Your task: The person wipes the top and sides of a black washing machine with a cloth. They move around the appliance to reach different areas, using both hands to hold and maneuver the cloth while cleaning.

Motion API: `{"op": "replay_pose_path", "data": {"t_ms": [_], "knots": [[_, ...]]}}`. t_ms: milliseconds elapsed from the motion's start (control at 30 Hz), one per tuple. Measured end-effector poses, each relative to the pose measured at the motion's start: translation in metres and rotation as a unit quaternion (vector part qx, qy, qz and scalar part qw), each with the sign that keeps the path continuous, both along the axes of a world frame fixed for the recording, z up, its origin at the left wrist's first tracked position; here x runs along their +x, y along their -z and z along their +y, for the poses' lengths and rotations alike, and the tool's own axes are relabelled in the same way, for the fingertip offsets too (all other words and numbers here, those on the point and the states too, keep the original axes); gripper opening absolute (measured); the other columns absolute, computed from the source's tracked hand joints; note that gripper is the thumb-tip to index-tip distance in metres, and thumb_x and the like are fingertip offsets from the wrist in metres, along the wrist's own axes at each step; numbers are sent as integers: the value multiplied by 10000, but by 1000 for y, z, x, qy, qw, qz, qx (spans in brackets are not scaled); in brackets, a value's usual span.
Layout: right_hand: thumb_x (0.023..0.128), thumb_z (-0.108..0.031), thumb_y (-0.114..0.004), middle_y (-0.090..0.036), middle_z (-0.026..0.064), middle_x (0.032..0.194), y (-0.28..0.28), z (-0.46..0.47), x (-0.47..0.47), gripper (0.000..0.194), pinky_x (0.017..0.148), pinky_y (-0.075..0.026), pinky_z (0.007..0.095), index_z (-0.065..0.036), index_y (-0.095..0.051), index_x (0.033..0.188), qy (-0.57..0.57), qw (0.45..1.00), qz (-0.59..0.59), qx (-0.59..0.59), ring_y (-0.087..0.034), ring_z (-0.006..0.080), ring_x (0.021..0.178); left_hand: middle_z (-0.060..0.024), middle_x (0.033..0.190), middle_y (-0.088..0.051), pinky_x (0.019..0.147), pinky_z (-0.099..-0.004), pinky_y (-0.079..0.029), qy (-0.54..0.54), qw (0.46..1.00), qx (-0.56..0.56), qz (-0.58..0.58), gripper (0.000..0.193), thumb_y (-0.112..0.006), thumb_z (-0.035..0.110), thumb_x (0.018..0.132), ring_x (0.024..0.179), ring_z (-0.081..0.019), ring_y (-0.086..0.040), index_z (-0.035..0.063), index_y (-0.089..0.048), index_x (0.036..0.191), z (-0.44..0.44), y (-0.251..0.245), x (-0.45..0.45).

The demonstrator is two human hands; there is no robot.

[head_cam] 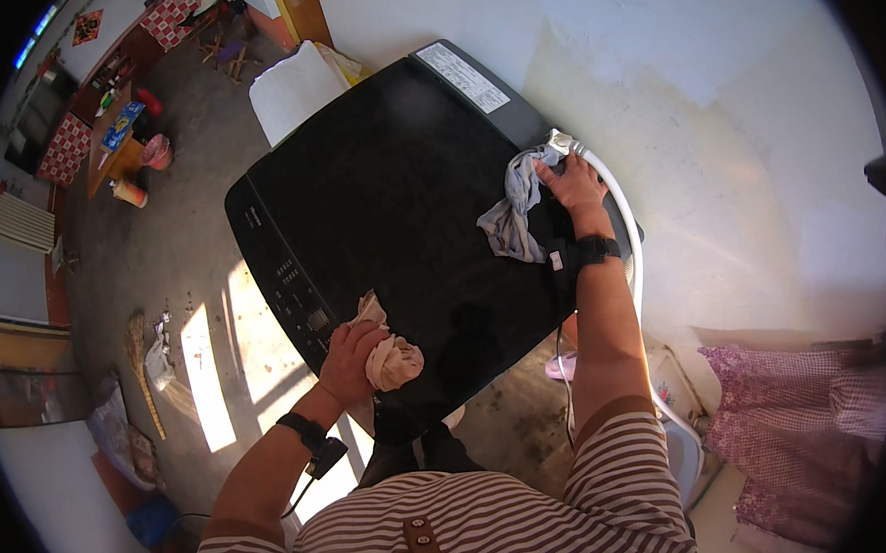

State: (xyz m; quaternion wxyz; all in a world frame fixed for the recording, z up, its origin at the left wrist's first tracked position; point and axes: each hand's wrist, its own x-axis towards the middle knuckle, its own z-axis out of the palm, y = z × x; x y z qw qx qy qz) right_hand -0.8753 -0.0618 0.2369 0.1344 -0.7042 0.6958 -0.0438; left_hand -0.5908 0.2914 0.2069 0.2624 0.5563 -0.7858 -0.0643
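A black top-loading washing machine (379, 197) stands before me, its lid down. My left hand (353, 360) grips a crumpled beige cloth (395, 360) over the control panel edge at the machine's front left. At the back right corner, my right hand (575, 183) lies with fingers spread beside a white hose connector (559, 142). A twisted grey-blue cloth (518, 205) lies on the lid, touching my right thumb; whether the thumb presses on it I cannot tell. From the connector a white hose (624, 214) curves down the machine's right side.
A wall (693, 173) runs behind and right of the machine. A checked pink cloth (788, 408) hangs at the lower right. On the floor to the left lie a straw broom (144, 375) and a plastic bag (160, 363). Farther off stand a wooden table (98, 148) and a pink bucket (157, 152).
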Motion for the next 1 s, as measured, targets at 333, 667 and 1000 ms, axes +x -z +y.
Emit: {"op": "replay_pose_path", "data": {"t_ms": [333,667,1000], "knots": [[784,-710,-512,-348,67,1493,6,13,-2,829,1127,-110,499,-166,-431,1404,13,998,-22,-66,-234,279,1409,-69,1127,-558,902,-421,-397,4,1000,-8,-1,528,-744,205,650,1074,-280,-518,69,-560,1126,-2,0,-1],[884,-598,-430,-308,10,1516,0,38,15,739,1129,-66,572,-84,-402,1414,-12,999,-17,-29,-189,186,1428,-89,1149,-542,928,-437,-385,-4,1000,8,29,546,-752,192,644,1092,-291,-506,73,-543,1134,-2,-3,-2],[834,-195,-520,-423,108,1436,26,102,41,527,1126,-215,467,-37,-470,1334,-163,971,-28,-175,-353,254,1358,-80,1155,-533,945,-466,-356,7,1000,-2,8,601,-763,216,636,1115,-295,-497,79,-517,1167,-3,4,-2]]}}
